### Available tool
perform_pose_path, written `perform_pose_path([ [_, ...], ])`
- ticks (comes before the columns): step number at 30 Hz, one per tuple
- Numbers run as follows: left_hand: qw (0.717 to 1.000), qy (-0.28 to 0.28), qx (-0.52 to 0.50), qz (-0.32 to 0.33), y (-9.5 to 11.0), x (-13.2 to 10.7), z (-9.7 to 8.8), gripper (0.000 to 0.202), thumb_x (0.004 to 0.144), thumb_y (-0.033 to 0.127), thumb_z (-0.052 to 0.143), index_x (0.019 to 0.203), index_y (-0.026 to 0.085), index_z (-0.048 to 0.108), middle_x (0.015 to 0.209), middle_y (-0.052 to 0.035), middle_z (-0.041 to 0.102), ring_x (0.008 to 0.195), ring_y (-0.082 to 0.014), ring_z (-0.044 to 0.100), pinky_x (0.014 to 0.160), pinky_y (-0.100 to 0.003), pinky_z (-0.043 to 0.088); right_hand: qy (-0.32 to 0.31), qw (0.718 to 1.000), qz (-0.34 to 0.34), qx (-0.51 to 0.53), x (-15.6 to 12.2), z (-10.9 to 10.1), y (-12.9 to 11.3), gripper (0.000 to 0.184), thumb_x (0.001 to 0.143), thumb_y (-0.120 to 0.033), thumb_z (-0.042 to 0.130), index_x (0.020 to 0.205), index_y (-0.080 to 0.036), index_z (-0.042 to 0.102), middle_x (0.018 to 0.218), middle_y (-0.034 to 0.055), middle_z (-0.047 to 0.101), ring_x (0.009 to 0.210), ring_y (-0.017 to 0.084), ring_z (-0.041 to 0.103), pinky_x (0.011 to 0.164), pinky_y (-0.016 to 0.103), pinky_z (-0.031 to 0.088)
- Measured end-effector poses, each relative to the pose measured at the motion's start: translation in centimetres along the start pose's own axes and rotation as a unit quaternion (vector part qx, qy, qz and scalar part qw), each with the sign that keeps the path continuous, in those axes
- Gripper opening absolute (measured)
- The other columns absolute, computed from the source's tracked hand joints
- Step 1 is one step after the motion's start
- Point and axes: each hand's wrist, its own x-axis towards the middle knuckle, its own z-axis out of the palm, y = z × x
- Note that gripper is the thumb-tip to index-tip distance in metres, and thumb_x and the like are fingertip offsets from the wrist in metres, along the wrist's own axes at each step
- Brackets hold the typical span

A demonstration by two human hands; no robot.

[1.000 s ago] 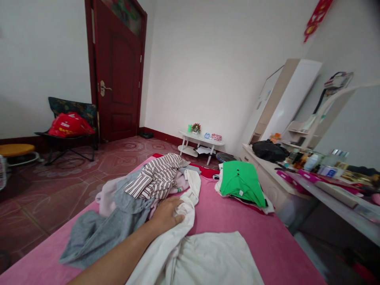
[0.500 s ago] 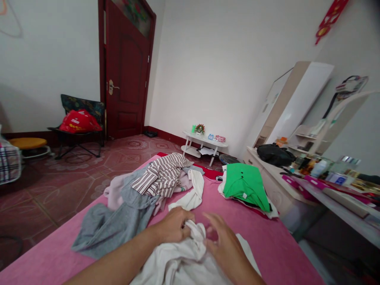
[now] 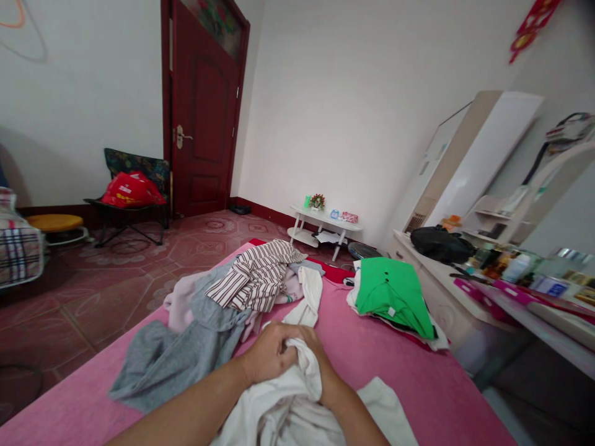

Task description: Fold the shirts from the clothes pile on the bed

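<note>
A white long-sleeved shirt point(image 3: 279, 402) lies bunched at the front of the pink-covered bed point(image 3: 353, 347). My left hand point(image 3: 269, 356) is closed on a gathered fold of it. Against the same fold, my right hand point(image 3: 320, 356) presses from the right, its fingers mostly hidden behind the cloth and close to the left hand. One white sleeve point(image 3: 311, 294) stretches out beyond my hands, and another white part spreads to the lower right.
Left of my hands lie loose grey pants point(image 3: 186, 347) and a striped shirt point(image 3: 253, 272). A folded stack topped by a green shirt point(image 3: 395, 294) sits at the right. Past the bed's right edge stands a dressing table point(image 3: 437, 291) with bottles and a black bag point(image 3: 441, 244).
My right hand has moved left from beside the bunched white cloth and closed in on it, near my left hand. The view has shifted slightly.
</note>
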Motion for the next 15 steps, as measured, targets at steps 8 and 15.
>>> perform_pose_path([
  [8,0.999,0.030,0.030,0.023,0.3,-0.3,0.0,0.020,0.062,0.007,0.043,0.068,0.014,0.061,0.067,0.0002,0.058,0.063,-0.0127,0.049,0.061,-0.022,0.036,0.021,0.990,0.027,-0.137,-0.1,0.4,-0.8,0.020,0.082,-0.022,0.057,0.100,-0.018,0.064,0.096,0.0095,0.062,0.094,0.028,0.053,0.081,0.037,0.042],
  [15,0.997,0.035,0.025,0.068,1.9,-0.5,0.9,0.023,0.061,0.006,0.043,0.071,0.014,0.062,0.067,-0.0009,0.059,0.064,-0.0138,0.052,0.064,-0.023,0.041,0.050,0.994,0.022,-0.096,-1.4,0.0,-2.9,0.024,0.080,-0.023,0.056,0.103,-0.023,0.063,0.107,0.0082,0.063,0.098,0.025,0.056,0.082,0.034,0.044],
])
